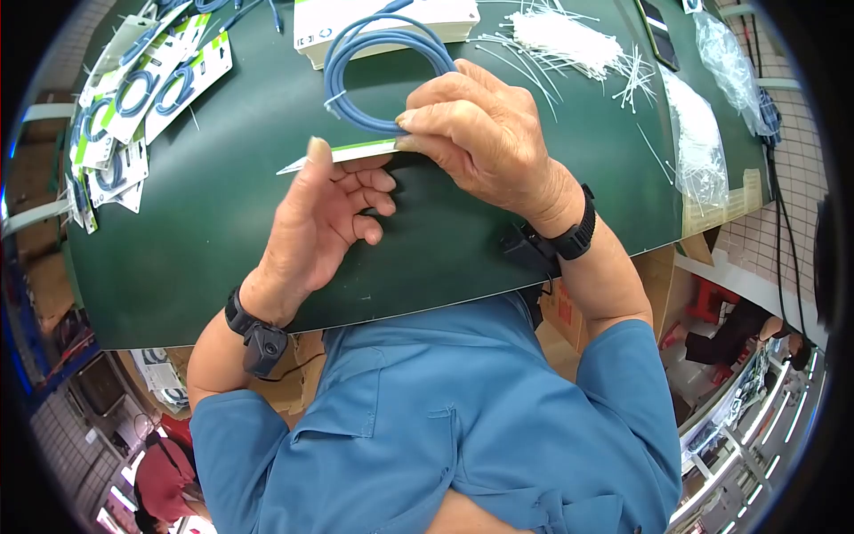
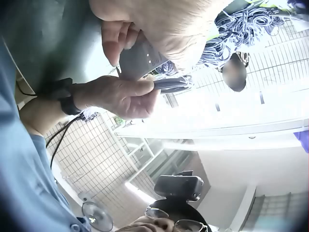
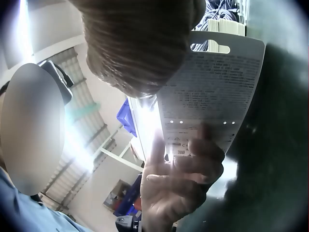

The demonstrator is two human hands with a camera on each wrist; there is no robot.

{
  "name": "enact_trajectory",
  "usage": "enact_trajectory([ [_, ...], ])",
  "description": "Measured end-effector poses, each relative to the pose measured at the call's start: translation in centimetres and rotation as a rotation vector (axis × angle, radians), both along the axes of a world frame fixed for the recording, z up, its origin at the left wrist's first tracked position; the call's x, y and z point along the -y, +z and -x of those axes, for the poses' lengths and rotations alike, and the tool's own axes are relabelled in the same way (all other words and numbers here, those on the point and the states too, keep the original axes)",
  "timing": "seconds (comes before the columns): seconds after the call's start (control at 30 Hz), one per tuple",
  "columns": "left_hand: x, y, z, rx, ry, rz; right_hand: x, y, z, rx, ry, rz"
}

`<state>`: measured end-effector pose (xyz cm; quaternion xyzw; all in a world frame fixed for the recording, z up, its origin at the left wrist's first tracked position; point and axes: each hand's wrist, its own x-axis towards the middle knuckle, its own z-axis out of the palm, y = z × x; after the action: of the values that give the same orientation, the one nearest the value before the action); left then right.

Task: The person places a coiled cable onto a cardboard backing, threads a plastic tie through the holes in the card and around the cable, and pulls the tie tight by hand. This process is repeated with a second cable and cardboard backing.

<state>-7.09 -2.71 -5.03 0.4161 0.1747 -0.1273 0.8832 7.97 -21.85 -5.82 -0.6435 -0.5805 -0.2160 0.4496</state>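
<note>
A coil of blue-grey cable (image 1: pixel 335 67) bound with a thin white tie stands upright above the table, pinched between the thumb and fingers of my right hand (image 1: pixel 485 133). Just below it, a white and green packaging card (image 1: pixel 356 149) shows nearly edge-on in the head view. My left hand (image 1: pixel 316 218) holds the card, thumb at one side and loosely bent fingers at the other. The card's right end reaches my right fingertips. In the right wrist view the card's printed back (image 3: pixel 210 92) and its hang slot show, with left fingers (image 3: pixel 203 152) across the lower part.
Carded cables (image 1: pixel 147 98) lie piled at the left of the green table (image 1: pixel 213 276). A stack of white cards (image 1: pixel 307 40) stands behind the coil. Loose white cable ties (image 1: pixel 569 44), a phone (image 1: pixel 658 36) and a plastic bag of ties (image 1: pixel 698 147) lie at the right.
</note>
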Motion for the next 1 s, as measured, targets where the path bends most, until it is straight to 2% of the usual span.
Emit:
enact_trajectory([
  [0.03, 0.0, 0.2, 0.0, -0.066, 0.032, 0.139, 0.1, -0.1, 0.1, 0.018, 0.010, 0.008],
  [0.2, 0.6, -0.1, 0.5, -0.114, 0.071, 0.142, 0.7, 0.7, 1.3, 0.017, 0.046, 0.068],
  [0.33, 0.4, -1.8, 0.3, -0.093, 0.141, 0.207, 0.4, 1.1, 1.6, -0.101, 0.032, 0.199],
  [0.43, 0.2, -1.9, -0.1, 0.022, 0.089, 0.008, 0.3, 1.7, 1.3, -0.210, 0.017, 0.239],
  [0.57, 1.5, -0.8, -1.1, 0.101, 0.118, -0.130, 0.1, 2.1, 1.0, -0.228, 0.009, 0.238],
  [0.73, 1.1, -1.9, -2.1, 0.206, 0.054, -0.200, 0.1, 1.3, 0.9, -0.246, -0.070, 0.250],
  [0.83, 1.4, -2.8, -2.2, 0.301, 0.104, -0.348, 0.1, 0.7, 0.8, -0.260, -0.059, 0.244],
  [1.0, 0.5, -3.7, -1.9, 0.326, 0.071, -0.406, -0.3, -0.1, 1.0, -0.300, -0.027, 0.256],
])
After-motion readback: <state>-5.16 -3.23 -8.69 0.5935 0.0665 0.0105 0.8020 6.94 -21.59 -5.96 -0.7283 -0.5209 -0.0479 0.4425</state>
